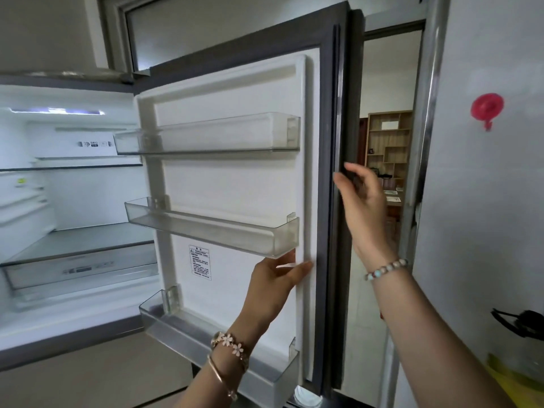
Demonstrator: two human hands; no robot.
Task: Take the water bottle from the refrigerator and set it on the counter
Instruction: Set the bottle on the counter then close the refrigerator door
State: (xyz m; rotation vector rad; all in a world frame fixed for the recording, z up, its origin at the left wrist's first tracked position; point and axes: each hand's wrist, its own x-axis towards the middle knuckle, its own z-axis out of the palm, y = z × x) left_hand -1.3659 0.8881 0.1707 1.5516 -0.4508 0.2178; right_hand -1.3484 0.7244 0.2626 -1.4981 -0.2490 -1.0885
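The refrigerator door stands swung wide, its white inner liner facing me. It carries three clear door bins, none holding anything I can see. My left hand lies flat on the liner just below the middle bin, fingers spread. My right hand wraps around the door's dark outer edge, thumb on the gasket side. The refrigerator interior at left is lit, with bare glass shelves. No water bottle shows in view.
A white wall with a red suction hook stands right of the door. A jug with a black handle and yellow base sits at the lower right. Through a doorway behind the door is a wooden shelf unit.
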